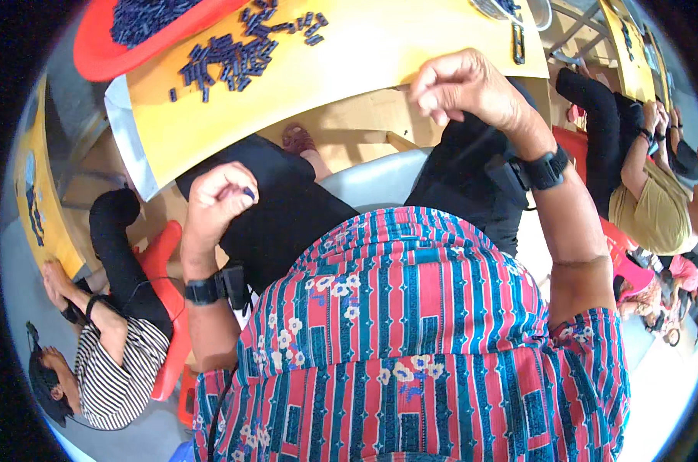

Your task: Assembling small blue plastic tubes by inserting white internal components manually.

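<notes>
My left hand (217, 199) is closed above my lap, left of the middle. A small dark blue piece (249, 192) sticks out between its thumb and fingertips. My right hand (464, 86) hovers by the front edge of the yellow table (349, 69), its fingers curled toward the thumb. Whatever those fingers may hold is too small to make out. Short dark tube-like pieces (230, 63) lie in a loose heap on the tabletop, ahead of my left hand. Many more of them fill a red basin (95, 58) at the far left.
Near the table's right end lies a slim black tool (518, 42), beside a clear round container (545, 14). A person in a striped top (122, 373) sits at my left by another yellow table (41, 200). More people sit to the right, one in a tan top (657, 212).
</notes>
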The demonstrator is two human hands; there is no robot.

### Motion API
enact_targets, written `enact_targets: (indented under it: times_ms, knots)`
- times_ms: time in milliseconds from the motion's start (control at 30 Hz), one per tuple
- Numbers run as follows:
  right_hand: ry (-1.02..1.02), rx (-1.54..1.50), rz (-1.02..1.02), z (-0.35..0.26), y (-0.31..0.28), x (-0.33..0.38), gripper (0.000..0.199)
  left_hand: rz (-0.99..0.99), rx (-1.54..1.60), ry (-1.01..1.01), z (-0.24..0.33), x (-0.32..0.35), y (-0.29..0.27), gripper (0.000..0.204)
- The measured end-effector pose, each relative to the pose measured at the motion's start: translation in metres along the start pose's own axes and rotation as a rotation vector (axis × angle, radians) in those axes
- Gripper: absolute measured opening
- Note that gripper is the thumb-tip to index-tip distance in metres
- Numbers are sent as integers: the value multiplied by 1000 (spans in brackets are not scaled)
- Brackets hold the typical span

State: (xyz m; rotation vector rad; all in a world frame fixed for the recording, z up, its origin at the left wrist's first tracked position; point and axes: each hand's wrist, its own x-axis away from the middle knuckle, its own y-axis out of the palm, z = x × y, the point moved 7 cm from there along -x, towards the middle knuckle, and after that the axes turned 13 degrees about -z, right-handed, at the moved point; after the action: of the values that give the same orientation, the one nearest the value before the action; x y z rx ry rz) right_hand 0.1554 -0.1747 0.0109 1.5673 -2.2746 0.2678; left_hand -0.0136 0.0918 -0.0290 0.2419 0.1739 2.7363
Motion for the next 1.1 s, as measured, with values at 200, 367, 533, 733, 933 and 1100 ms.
enact_targets:
  times_ms: [200, 367, 533, 733, 933, 1100]
  knots:
    - [178, 155, 254, 27, -31, 68, 13, 297, -815, -23, 50, 24, 2, 14]
    - [209, 108, 716, 85, -71, 130, 12, 332, -1011, 30, 40, 14, 0, 13]
    - [231, -114, 826, 163, -65, 119, 9, 325, -989, -39, 25, 0, -13, 11]
    - [289, -91, 659, 188, -37, 99, 11, 396, -905, -56, 2, -4, -33, 11]
    - [349, -172, 648, 228, -52, 97, 9, 408, -865, -129, -21, -23, -48, 11]
    - [466, -81, 630, 232, -58, 96, 11, 413, -865, -137, -29, -24, -44, 11]
